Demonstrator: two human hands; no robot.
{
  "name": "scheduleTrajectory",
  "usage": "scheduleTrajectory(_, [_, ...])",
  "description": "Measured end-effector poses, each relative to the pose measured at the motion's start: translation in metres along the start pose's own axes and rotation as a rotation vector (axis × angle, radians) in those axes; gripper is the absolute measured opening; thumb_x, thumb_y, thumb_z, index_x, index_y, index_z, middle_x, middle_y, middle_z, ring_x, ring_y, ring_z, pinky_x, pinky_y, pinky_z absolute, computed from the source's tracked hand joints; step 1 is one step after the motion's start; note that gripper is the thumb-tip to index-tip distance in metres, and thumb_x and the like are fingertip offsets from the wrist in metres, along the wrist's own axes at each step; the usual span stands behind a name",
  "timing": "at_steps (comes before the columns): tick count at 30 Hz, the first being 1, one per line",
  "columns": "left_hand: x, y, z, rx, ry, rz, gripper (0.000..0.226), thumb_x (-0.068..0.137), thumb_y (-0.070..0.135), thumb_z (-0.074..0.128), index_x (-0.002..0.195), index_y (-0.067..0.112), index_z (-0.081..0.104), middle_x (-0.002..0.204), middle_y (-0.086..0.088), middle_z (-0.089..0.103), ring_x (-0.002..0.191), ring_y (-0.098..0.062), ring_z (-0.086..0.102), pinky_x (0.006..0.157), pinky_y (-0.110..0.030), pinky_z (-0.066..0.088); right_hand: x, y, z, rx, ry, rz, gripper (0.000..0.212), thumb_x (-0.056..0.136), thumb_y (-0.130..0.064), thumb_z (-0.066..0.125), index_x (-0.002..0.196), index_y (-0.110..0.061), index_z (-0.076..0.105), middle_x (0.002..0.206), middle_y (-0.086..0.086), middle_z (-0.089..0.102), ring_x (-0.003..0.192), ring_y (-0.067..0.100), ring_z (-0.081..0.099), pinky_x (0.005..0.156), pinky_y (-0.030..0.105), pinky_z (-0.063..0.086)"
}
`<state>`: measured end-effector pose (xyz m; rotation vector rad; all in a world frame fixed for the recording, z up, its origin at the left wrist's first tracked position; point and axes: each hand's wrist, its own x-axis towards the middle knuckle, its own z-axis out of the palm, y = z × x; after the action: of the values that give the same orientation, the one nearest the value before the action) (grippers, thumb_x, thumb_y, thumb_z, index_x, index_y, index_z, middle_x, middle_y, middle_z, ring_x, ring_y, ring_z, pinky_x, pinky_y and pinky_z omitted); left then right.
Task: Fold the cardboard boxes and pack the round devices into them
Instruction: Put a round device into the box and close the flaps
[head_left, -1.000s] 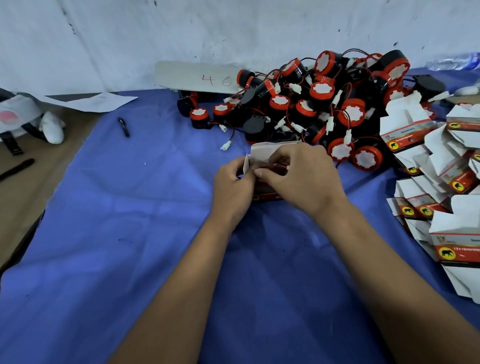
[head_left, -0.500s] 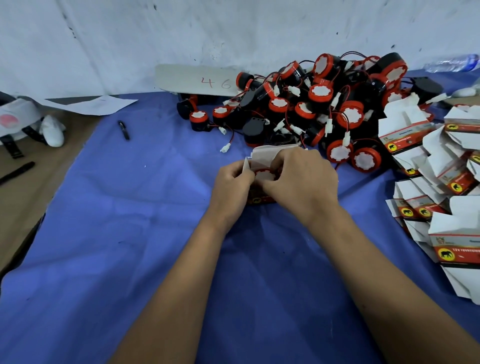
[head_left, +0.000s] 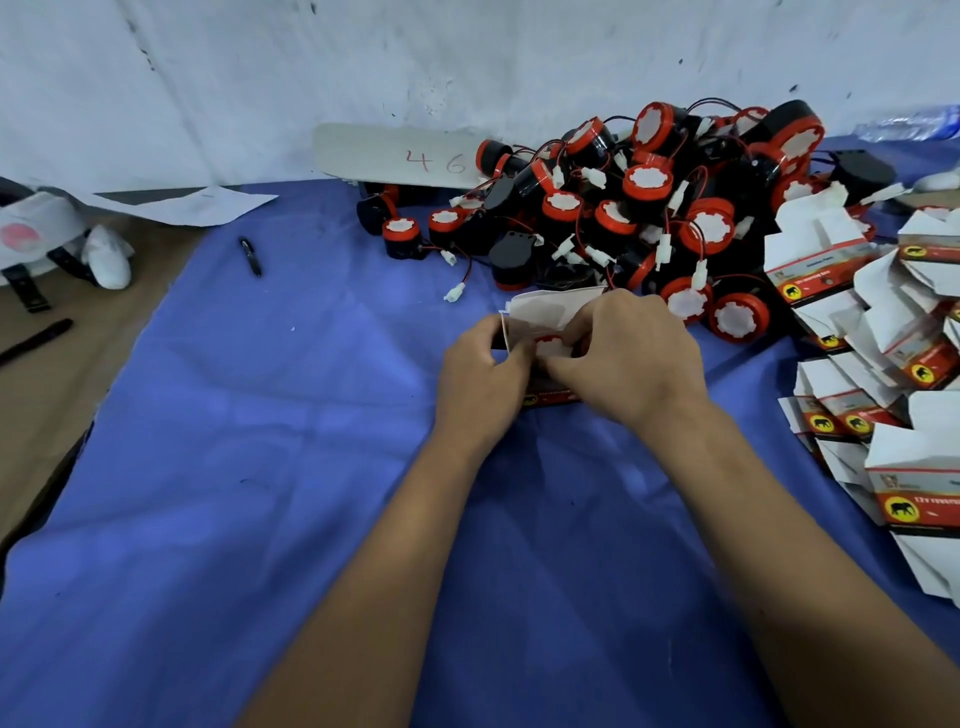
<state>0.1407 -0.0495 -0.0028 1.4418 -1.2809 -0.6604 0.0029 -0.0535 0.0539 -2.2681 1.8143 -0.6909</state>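
Both hands meet at the middle of the blue cloth (head_left: 260, 467) around 1 small box (head_left: 540, 317): the left hand (head_left: 480, 374) grips its left side with curled fingers, and the right hand (head_left: 631, 358) curls over its right side and pinches at the opening. The white top flap stands up, and the red-and-white face of a round device (head_left: 549, 344) shows inside between the thumbs. Just behind the hands, touching distance from the box, lies the pile of devices (head_left: 649, 208), black bodies with red rims, red and black wires and white plugs tangled through it; 2 red-rimmed ones sit just right of the right hand. The heap of boxes (head_left: 878, 343), white with red bands and a black elephant on a yellow oval, crowds the right edge; its small print is too blurred to read. A card (head_left: 395, 156) against the wall reads "46" in red. A pen (head_left: 250, 255) lies on the cloth at left, a paper sheet (head_left: 197, 205) beyond it.
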Motion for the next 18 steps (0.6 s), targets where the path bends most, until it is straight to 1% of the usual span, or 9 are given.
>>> scheduleTrajectory(2, [0.001, 0.001, 0.0, -0.011, 0.013, -0.014, 0.013, 0.094, 0.015, 0.063, 0.093, 0.021, 0.074, 0.084, 0.009, 0.073, 0.081, -0.011, 0.068, 0.074, -0.034, 0.056, 0.002, 0.003, -0.003, -0.002, -0.056, -0.041, 0.027, 0.085, -0.038, 0.068, 0.082, -0.013, 0.075, 0.07, 0.002, 0.068, 0.068, 0.024, 0.064, 0.062, 0.043, 0.058])
scheduleTrajectory(3, [0.001, 0.001, 0.0, -0.013, 0.016, -0.026, 0.012, 0.092, 0.013, 0.064, 0.093, 0.019, 0.075, 0.084, 0.009, 0.074, 0.081, -0.01, 0.067, 0.075, -0.034, 0.057, 0.003, 0.005, -0.005, 0.037, -0.089, -0.062, 0.026, 0.086, -0.036, 0.07, 0.088, -0.011, 0.076, 0.077, 0.003, 0.071, 0.071, 0.024, 0.066, 0.066, 0.043, 0.059])
scheduleTrajectory(5, [0.001, 0.002, 0.001, -0.003, 0.021, -0.044, 0.009, 0.092, 0.015, 0.066, 0.094, 0.017, 0.075, 0.086, 0.007, 0.075, 0.081, -0.01, 0.067, 0.076, -0.036, 0.059, 0.005, 0.012, -0.013, 0.182, -0.126, -0.058, 0.03, 0.086, -0.028, 0.076, 0.109, -0.009, 0.074, 0.097, 0.004, 0.075, 0.073, 0.018, 0.069, 0.068, 0.037, 0.059])
scheduleTrajectory(6, [0.002, 0.002, 0.001, 0.001, 0.024, -0.056, 0.008, 0.092, 0.017, 0.067, 0.095, 0.016, 0.075, 0.087, 0.005, 0.075, 0.082, -0.012, 0.068, 0.076, -0.038, 0.06, 0.005, 0.016, -0.017, 0.245, -0.112, -0.046, 0.032, 0.085, -0.021, 0.077, 0.114, -0.009, 0.072, 0.099, 0.002, 0.075, 0.066, 0.014, 0.069, 0.063, 0.03, 0.058])
scheduleTrajectory(8, [0.002, 0.003, 0.001, 0.003, 0.027, -0.085, 0.009, 0.092, 0.019, 0.069, 0.096, 0.013, 0.074, 0.088, 0.001, 0.076, 0.085, -0.019, 0.071, 0.078, -0.044, 0.061, 0.006, 0.024, -0.023, 0.349, -0.028, -0.007, 0.021, 0.087, -0.006, 0.074, 0.107, -0.007, 0.07, 0.086, 0.005, 0.075, 0.051, 0.011, 0.069, 0.051, 0.021, 0.055])
scheduleTrajectory(10, [0.001, 0.004, 0.002, 0.007, 0.032, -0.1, 0.015, 0.091, 0.019, 0.07, 0.098, 0.006, 0.072, 0.09, -0.007, 0.076, 0.089, -0.028, 0.071, 0.078, -0.05, 0.061, 0.006, 0.027, -0.026, 0.473, 0.07, 0.031, 0.011, 0.089, 0.003, 0.071, 0.096, -0.006, 0.069, 0.074, 0.009, 0.074, 0.048, 0.011, 0.07, 0.048, 0.018, 0.055])
scheduleTrajectory(12, [0.0, 0.004, 0.002, 0.008, 0.042, -0.095, 0.016, 0.091, 0.019, 0.071, 0.099, 0.005, 0.071, 0.091, -0.009, 0.076, 0.09, -0.03, 0.071, 0.076, -0.051, 0.06, 0.006, 0.026, -0.026, 0.535, 0.114, 0.034, 0.011, 0.09, 0.003, 0.071, 0.094, -0.007, 0.069, 0.07, 0.009, 0.073, 0.054, 0.011, 0.073, 0.055, 0.023, 0.06])
scheduleTrajectory(15, [-0.001, 0.004, 0.002, -0.005, 0.045, -0.087, 0.014, 0.092, 0.02, 0.071, 0.098, 0.007, 0.073, 0.091, -0.006, 0.076, 0.089, -0.025, 0.073, 0.076, -0.049, 0.061, 0.005, 0.023, -0.023, 0.578, 0.03, -0.019, 0.014, 0.093, 0.003, 0.067, 0.096, -0.01, 0.071, 0.073, 0.006, 0.076, 0.064, 0.013, 0.076, 0.067, 0.033, 0.065])
scheduleTrajectory(18, [-0.001, 0.004, 0.002, 0.001, 0.043, -0.073, 0.017, 0.093, 0.022, 0.07, 0.099, 0.006, 0.073, 0.092, -0.005, 0.076, 0.088, -0.023, 0.073, 0.076, -0.049, 0.061, 0.007, 0.023, -0.02, 0.355, 0.074, -0.159, 0.014, 0.092, -0.004, 0.068, 0.098, -0.012, 0.078, 0.083, 0.003, 0.077, 0.074, 0.016, 0.075, 0.074, 0.037, 0.063])
